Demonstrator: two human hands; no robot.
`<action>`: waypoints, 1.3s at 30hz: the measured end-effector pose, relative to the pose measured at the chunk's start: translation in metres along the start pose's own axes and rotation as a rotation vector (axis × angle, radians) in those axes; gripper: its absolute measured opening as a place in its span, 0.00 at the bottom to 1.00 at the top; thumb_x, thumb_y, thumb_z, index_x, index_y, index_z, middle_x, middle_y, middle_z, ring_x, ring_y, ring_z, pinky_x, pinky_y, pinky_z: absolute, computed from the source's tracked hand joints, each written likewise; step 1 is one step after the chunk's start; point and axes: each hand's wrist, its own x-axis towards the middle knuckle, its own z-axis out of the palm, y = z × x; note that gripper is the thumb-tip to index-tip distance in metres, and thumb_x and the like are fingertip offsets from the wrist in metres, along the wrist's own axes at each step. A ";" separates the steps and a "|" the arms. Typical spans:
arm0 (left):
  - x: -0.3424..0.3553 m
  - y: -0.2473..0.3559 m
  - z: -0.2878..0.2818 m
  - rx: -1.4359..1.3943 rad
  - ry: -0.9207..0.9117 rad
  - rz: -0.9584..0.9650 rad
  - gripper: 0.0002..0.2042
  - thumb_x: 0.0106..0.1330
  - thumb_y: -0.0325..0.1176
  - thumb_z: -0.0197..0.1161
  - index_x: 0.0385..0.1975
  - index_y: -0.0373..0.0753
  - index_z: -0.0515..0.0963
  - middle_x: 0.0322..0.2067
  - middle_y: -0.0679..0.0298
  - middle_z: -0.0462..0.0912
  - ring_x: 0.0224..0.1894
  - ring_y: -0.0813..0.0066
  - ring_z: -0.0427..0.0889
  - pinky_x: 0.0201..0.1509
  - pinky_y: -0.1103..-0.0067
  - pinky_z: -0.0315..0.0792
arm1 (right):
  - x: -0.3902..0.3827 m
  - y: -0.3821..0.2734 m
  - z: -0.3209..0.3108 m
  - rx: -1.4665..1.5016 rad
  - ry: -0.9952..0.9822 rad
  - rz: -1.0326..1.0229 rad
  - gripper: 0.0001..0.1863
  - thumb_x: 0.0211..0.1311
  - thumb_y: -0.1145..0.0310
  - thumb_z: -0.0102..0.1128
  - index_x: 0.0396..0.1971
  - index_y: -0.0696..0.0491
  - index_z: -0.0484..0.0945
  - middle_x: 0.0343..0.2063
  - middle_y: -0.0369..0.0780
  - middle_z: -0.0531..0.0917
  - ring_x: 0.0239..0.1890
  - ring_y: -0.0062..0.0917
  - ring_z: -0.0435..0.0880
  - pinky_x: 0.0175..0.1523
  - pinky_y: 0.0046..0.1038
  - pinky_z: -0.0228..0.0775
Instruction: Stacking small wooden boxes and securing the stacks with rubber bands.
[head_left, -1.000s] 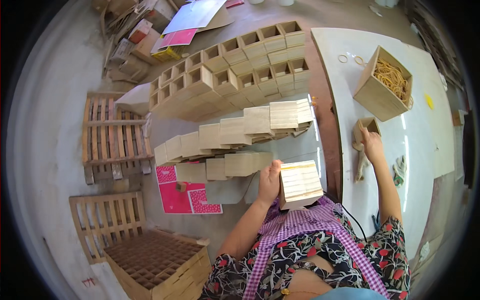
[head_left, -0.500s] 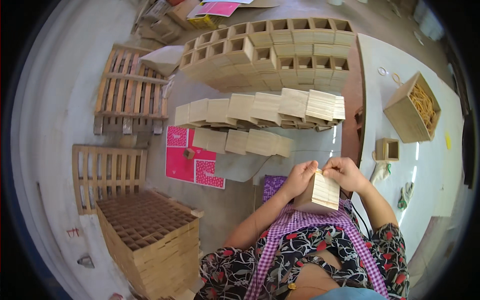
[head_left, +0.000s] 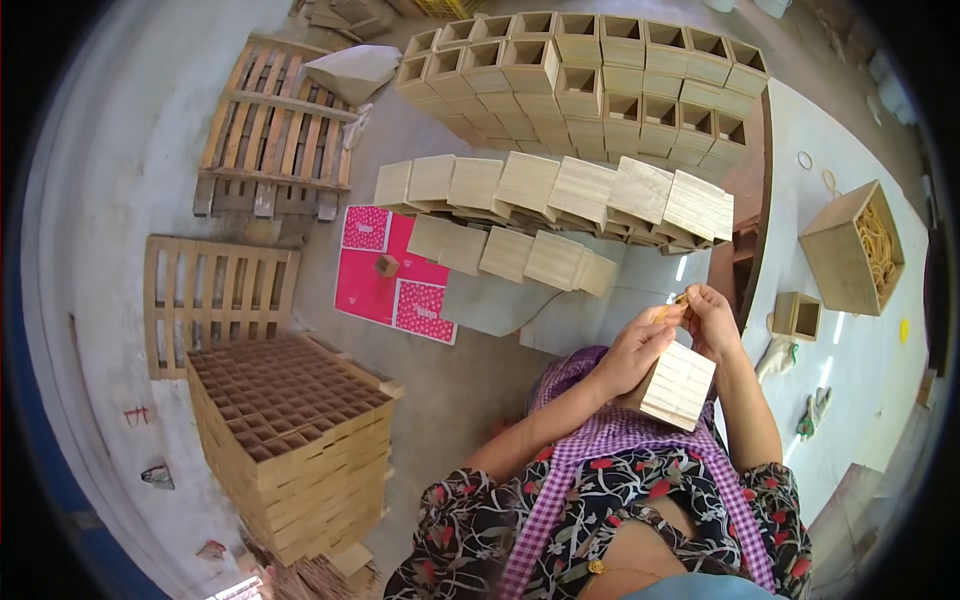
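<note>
A small pale wooden box (head_left: pixel 680 386) is tilted against my purple checked apron, just below my hands. My left hand (head_left: pixel 640 352) lies at the box's upper edge, its fingertips closed on a thin yellow rubber band (head_left: pixel 661 314). Beside it, my right hand (head_left: pixel 711 318) pinches the same band with thumb and finger. Whether the left palm also grips the box is hidden. A big wooden bin (head_left: pixel 850 250) of rubber bands (head_left: pixel 876 247) stands on the white table at the right.
Rows of wooden boxes (head_left: pixel 580 185) stand ahead, with open-topped boxes (head_left: pixel 625 45) stacked behind. The table (head_left: pixel 860 370) carries a small open box (head_left: pixel 797 316) and gloves (head_left: pixel 815 412). To the left are a tall divided stack (head_left: pixel 300 480), pallets (head_left: pixel 222 305) and a pink sheet (head_left: pixel 365 290).
My hands have risen a little and shifted right with the box. The rubber band now sits above the box's edge between my fingers. The whole view has also shifted.
</note>
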 end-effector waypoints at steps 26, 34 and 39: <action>0.006 -0.055 -0.044 0.139 0.293 -0.420 0.24 0.69 0.50 0.49 0.27 0.29 0.74 0.15 0.61 0.68 0.23 0.80 0.66 0.29 0.77 0.67 | -0.028 0.021 0.066 -1.284 0.252 -0.988 0.07 0.52 0.79 0.59 0.30 0.56 0.69 0.22 0.42 0.77 0.22 0.36 0.76 0.28 0.33 0.68; 0.027 -0.169 -0.028 0.010 0.494 -0.945 0.35 0.66 0.62 0.44 0.34 0.26 0.76 0.30 0.57 0.78 0.32 0.70 0.74 0.38 0.72 0.70 | -0.082 -0.019 0.005 -1.440 0.288 -0.964 0.05 0.53 0.79 0.57 0.30 0.56 0.72 0.27 0.42 0.80 0.26 0.37 0.79 0.32 0.35 0.70; 0.034 -0.244 -0.044 -0.780 0.511 -0.867 0.18 0.69 0.40 0.53 0.49 0.33 0.68 0.44 0.60 0.76 0.45 0.68 0.77 0.50 0.71 0.72 | -0.105 -0.175 -0.116 -1.363 1.132 -1.156 0.08 0.66 0.73 0.51 0.41 0.60 0.76 0.29 0.40 0.82 0.28 0.20 0.79 0.33 0.19 0.70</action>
